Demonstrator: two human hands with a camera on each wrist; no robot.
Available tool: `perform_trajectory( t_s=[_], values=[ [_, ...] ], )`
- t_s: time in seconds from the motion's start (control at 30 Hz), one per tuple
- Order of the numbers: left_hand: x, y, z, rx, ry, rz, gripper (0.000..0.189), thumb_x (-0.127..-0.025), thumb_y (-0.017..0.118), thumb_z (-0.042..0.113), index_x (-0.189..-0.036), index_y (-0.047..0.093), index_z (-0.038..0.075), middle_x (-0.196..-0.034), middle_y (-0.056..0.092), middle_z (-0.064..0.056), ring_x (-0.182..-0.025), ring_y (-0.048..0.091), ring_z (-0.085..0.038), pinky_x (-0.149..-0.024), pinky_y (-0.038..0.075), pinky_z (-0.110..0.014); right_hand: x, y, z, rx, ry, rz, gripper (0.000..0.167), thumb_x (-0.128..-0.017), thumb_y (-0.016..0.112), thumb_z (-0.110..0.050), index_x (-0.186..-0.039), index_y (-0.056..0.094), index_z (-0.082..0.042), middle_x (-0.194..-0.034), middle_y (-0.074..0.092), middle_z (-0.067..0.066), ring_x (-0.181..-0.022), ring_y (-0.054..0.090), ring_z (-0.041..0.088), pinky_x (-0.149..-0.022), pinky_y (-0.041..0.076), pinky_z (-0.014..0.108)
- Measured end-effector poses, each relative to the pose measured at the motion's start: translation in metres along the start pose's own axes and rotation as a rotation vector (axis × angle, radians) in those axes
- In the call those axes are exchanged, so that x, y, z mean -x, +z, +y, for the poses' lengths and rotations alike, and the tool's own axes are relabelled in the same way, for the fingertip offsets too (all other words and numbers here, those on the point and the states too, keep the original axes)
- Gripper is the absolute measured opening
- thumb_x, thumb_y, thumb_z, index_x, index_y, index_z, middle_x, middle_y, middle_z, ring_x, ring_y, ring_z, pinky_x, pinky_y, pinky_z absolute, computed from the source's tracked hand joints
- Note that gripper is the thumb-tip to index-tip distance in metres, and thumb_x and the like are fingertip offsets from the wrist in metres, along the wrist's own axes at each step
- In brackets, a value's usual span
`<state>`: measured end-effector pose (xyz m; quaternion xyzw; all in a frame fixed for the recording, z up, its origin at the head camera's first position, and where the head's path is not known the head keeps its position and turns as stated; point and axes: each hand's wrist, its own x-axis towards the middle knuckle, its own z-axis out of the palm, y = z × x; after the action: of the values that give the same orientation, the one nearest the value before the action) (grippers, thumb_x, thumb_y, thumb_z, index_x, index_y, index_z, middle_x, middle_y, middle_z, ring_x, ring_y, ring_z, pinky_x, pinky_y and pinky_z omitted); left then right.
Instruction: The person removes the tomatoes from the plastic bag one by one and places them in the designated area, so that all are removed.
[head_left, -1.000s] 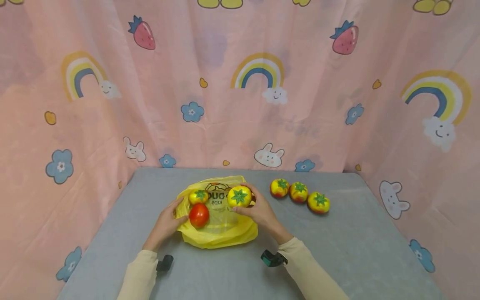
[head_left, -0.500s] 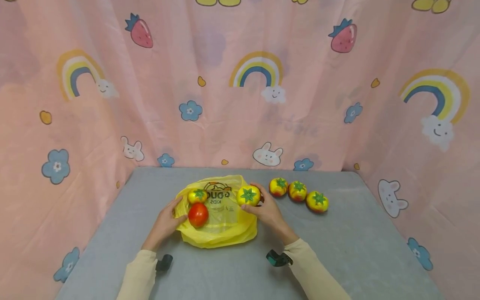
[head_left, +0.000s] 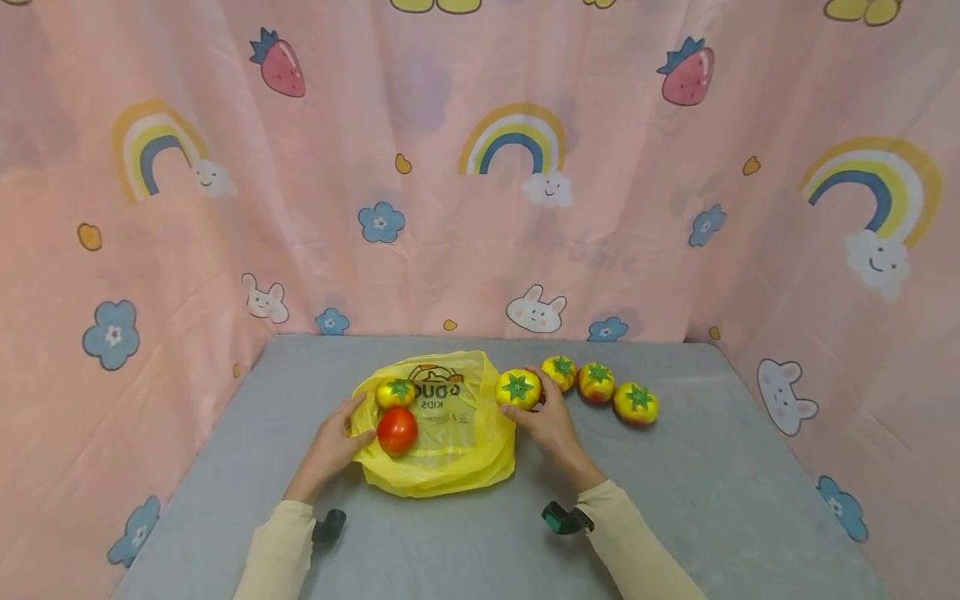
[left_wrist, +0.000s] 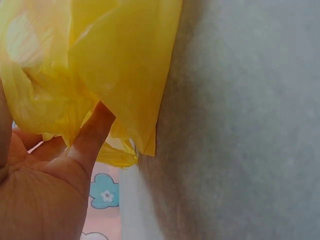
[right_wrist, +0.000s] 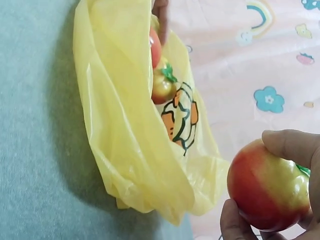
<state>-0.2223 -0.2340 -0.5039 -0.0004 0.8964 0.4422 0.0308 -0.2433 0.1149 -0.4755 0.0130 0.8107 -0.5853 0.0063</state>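
A yellow plastic bag (head_left: 457, 477) with a printed duck logo lies open on the table. Inside, toward its left, are a red tomato (head_left: 397, 431) and a yellow-and-red tomato with a green star-shaped top (head_left: 393, 392). My left hand (head_left: 335, 435) holds the bag's left edge, its thumb beside the red tomato; in the left wrist view the fingers (left_wrist: 95, 132) go into the yellow folds. At the bag's right rim, my right hand (head_left: 551, 425) grips another yellow-and-red tomato (head_left: 517, 389) between thumb and fingers. The right wrist view shows this tomato's red side (right_wrist: 265, 187).
To the right of the bag, three yellow-and-red tomatoes (head_left: 596, 384) sit in a slanting row, the nearest just beyond my right hand. The grey table (head_left: 720, 492) ends at a pink printed curtain (head_left: 480, 258) behind and at both sides.
My right hand has moved right with its tomato, from over the bag's opening to its right rim, closer to the row of three. The left hand stays at the bag's left edge.
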Motion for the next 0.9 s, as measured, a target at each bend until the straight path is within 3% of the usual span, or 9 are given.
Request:
perform_trajectory(
  t_s=[0.3,0.67,0.9],
  values=[
    [0.001,-0.001,0.002,0.002,-0.005,0.001,0.072,-0.09,0.066,0.016,-0.153,0.033,0.008,-0.161,0.023,-0.022,-0.149,0.02,-0.043,-0.121,0.018,-0.057,-0.005,-0.007,0.01,-0.011,0.013,0.011,0.083,-0.083,0.077,-0.019,-0.151,0.03,-0.019,-0.15,0.038,0.012,-0.128,0.044,0.031,-0.109,0.043,0.048],
    [0.001,-0.002,0.002,-0.004,0.003,-0.001,0.072,-0.09,0.065,0.014,-0.154,0.032,0.007,-0.161,0.023,-0.022,-0.149,0.019,-0.042,-0.122,0.018,-0.056,-0.01,-0.015,0.029,0.028,0.068,0.057,0.082,-0.08,0.08,-0.027,-0.145,0.032,-0.015,-0.136,0.047,0.017,-0.12,0.047,0.031,-0.103,0.043,0.045],
    [0.003,-0.001,0.002,-0.006,0.019,0.005,0.072,-0.089,0.065,0.013,-0.153,0.033,0.007,-0.161,0.024,-0.023,-0.149,0.021,-0.043,-0.121,0.019,-0.056,-0.014,-0.017,0.037,0.031,0.074,0.1,0.081,-0.081,0.08,-0.024,-0.147,0.033,-0.011,-0.144,0.04,0.019,-0.125,0.045,0.034,-0.109,0.042,0.051]
  ],
)
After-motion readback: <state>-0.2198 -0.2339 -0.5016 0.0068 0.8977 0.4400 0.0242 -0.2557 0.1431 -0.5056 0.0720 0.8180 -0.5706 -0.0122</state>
